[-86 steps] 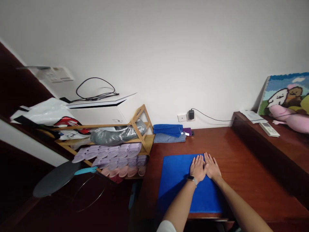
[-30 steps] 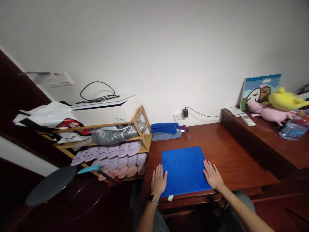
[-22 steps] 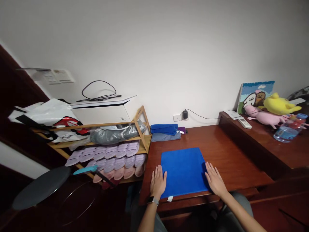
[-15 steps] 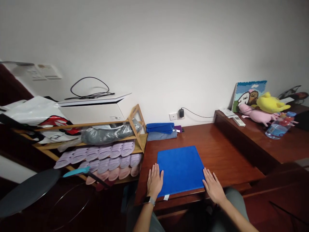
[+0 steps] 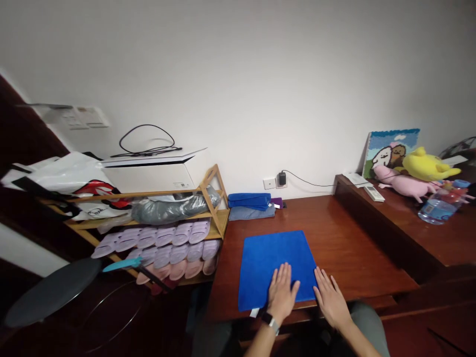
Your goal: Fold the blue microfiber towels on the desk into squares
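Note:
A blue cloth (image 5: 266,263) lies spread flat on the brown wooden table (image 5: 349,248), with a small white tag (image 5: 254,313) at its near edge. My left hand (image 5: 281,293), with a watch on the wrist, rests palm down over the cloth's near right part, fingers stretched forward. At the cloth's right edge my right hand (image 5: 330,298) lies flat, its fingertips beside the border and partly on the wood. Neither hand grips anything.
Folded blue cloths (image 5: 249,201) are stacked at the table's back left. A wooden rack (image 5: 219,223) holds slippers (image 5: 154,238) on the left. On the raised surface at right are a plastic bottle (image 5: 439,208), a remote (image 5: 374,194) and plush toys (image 5: 427,166).
My left hand has moved right, from the cloth's left edge onto its near right part. My right hand stays by the right edge. The view has shifted slightly.

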Tool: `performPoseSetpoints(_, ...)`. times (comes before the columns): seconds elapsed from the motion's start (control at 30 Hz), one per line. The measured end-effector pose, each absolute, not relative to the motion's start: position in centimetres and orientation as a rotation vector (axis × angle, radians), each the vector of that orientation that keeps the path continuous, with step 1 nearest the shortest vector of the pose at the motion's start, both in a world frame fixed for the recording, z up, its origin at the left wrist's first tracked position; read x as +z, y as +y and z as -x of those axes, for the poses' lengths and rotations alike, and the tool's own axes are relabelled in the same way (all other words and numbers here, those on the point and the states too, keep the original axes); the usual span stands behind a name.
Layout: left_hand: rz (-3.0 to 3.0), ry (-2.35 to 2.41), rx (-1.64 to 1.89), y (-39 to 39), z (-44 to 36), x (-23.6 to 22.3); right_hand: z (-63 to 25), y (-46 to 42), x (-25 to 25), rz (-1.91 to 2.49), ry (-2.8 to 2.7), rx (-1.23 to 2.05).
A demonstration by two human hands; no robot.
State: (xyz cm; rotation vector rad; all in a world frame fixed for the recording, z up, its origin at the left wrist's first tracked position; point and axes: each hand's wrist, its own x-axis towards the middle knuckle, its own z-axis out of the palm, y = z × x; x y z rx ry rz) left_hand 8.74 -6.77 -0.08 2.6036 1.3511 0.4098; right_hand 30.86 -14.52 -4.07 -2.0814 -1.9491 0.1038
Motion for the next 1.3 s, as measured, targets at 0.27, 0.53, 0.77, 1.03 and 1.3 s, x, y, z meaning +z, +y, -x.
performPoseSetpoints(0.27, -2.510, 1.881, 0.450, -6.8, 5.4, -2.3, -30.8, -14.7, -4.8, 2.062, -1.927, 0.088)
performPoseSetpoints(0.53, -2.496, 1.892, 0.542, -6.9, 5.0, -2.8, -30.9, -12.1, -2.9, 2.136, -1.876, 0.156)
performPoseSetpoints(0.77, -2.489, 1.891, 0.580, -6.3, 5.8, -4.5, -29.5, -3.6, -0.2, 2.109, -1.920, 0.227)
performPoseSetpoints(1.03, -2.425, 1.782, 0.528, -6.4, 6.5, -2.4, -29.0, -2.9, -0.2, 2.155, -1.944, 0.197)
performPoseSetpoints(1.3, -2.287, 1.759, 0.776, -7.0, 11.7, -3.4, -25.7, -9.8, -2.1, 2.023, -1.902, 0.089)
